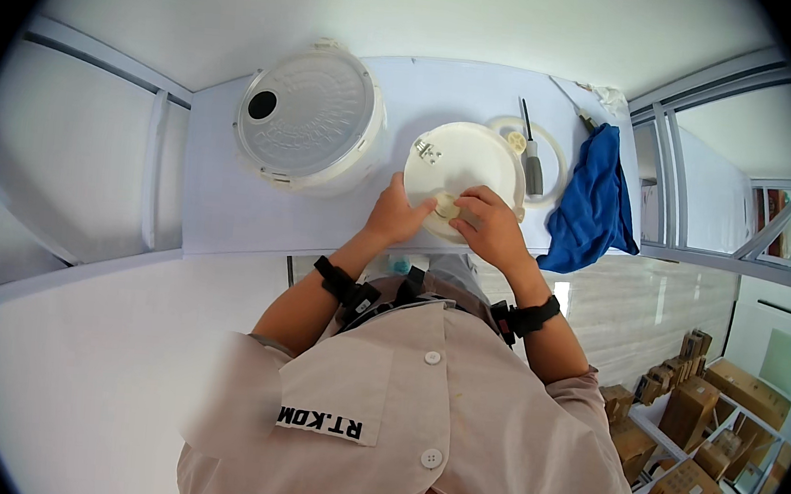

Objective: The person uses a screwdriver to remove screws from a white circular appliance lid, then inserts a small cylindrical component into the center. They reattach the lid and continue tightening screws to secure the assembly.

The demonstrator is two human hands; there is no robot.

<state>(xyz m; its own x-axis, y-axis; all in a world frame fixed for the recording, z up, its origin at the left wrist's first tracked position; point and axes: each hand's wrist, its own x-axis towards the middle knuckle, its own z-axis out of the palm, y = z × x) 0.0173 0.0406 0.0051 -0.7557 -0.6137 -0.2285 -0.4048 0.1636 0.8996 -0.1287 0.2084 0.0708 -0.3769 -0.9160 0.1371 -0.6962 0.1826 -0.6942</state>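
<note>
A round white plastic cover (479, 151) lies near the front of the table, in front of me. My left hand (396, 215) grips its near left edge, the thumb reaching a small cream-coloured round part (447, 205). That part sits on or against the near side of the cover; whether it is attached I cannot tell. My right hand (492, 227) pinches the same part from the right with thumb and fingertips. Several small metal screws (429, 152) lie in a cluster on the cover's far left side. The undersides of my fingers are hidden.
Left stands a white drum (311, 118) with a translucent lid and dark round hole. Right of the cover are a cream wheel-like piece (516, 142), a white ring (562, 158), a grey-handled screwdriver (533, 170), a second screwdriver (584, 119) and a blue cloth (594, 207). Cardboard boxes (691, 410) fill shelving, lower right.
</note>
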